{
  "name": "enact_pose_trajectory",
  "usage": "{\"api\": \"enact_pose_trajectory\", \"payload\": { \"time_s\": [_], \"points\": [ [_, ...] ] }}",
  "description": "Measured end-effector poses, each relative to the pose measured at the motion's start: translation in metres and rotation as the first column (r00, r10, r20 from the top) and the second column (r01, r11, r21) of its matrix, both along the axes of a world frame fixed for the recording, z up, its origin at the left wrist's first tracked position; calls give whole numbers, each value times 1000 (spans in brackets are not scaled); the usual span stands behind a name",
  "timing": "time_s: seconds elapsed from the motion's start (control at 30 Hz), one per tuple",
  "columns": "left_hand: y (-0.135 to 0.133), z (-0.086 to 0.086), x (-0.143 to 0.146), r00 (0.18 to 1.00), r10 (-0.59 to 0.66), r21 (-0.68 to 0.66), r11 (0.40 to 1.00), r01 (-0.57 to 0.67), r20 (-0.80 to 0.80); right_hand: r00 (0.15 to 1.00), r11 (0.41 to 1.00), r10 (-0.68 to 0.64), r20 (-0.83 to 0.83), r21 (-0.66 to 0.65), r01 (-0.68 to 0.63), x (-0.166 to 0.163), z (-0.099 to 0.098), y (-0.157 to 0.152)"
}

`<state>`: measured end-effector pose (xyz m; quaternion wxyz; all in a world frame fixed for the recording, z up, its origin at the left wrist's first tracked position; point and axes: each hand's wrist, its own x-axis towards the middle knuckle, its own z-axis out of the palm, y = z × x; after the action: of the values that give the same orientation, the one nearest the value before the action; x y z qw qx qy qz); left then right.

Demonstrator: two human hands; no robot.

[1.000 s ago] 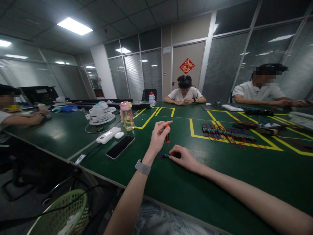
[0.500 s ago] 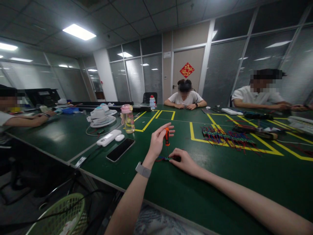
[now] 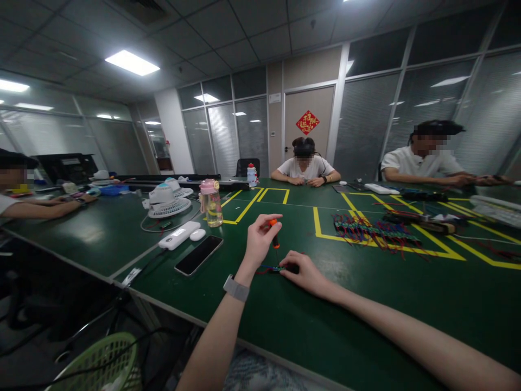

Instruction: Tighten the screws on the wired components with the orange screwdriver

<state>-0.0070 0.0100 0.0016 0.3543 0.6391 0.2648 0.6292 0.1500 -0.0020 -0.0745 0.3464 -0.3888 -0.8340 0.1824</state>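
between the hands, on the table (image 3: 325, 331), lies the board (image 3: 276, 269); the right hand (image 3: 303, 274) pinches its right end, while the left hand (image 3: 257, 245) grips the screwdriver (image 3: 275, 241), tip down at it. best keep the shaft upright, press lightly and hold the board flat. compared with half a second ago, the left fingers have drawn in from a wider spread.

The right hand (image 3: 305, 273) hides part of the little board (image 3: 276, 269). The screwdriver (image 3: 275, 241) tip is too tiny to see. The bottom edge cuts off the basket (image 3: 103, 352).
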Motion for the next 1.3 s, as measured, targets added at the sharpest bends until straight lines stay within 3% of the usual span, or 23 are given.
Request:
{"api": "enact_pose_trajectory", "payload": {
  "time_s": [0.07,0.2,0.27,0.4,0.47,0.6,0.67,0.8,0.87,1.07,1.23,1.3],
  "points": [
    [1,0,-1,999,45,28,999,-44,-13,1000,1000,3,-1,-9,-3,0,1,-1],
    [2,-1,1,984,-142,-44,988,147,106,1000,1000,-4,2,-11,4,0,2,-2],
    [2,-1,1,980,-163,-69,983,172,118,1000,1000,-3,-1,-13,3,0,2,-2],
    [0,-1,-1,998,61,2,998,-61,-8,1000,1000,0,-7,-21,-1,0,0,-1],
    [0,-1,-2,995,98,39,995,-96,-27,1000,1000,-3,-8,-20,3,-1,0,0],
    [0,0,0,987,-147,-28,988,150,69,1000,1000,-7,-7,-26,7,-1,0,-1],
    [-1,0,1,978,-190,-68,978,196,86,1000,999,-11,-3,-30,11,-1,1,-2],
    [-3,1,0,999,31,14,999,-30,-22,1000,999,-10,-1,-31,10,-1,1,-2],
    [-3,1,-2,995,90,46,995,-88,-51,1000,1000,-6,-6,-28,6,-1,1,-2],
    [-3,1,1,985,-164,-46,985,166,48,1000,1000,-9,2,-25,9,-2,3,-3],
    [-4,1,-1,996,38,35,999,-36,-74,1000,1000,-1,-7,-23,1,-1,2,-3],
    [-4,2,-2,998,9,32,999,-8,-61,1000,1000,-3,-8,-24,3,-1,2,-3]
  ]
}}
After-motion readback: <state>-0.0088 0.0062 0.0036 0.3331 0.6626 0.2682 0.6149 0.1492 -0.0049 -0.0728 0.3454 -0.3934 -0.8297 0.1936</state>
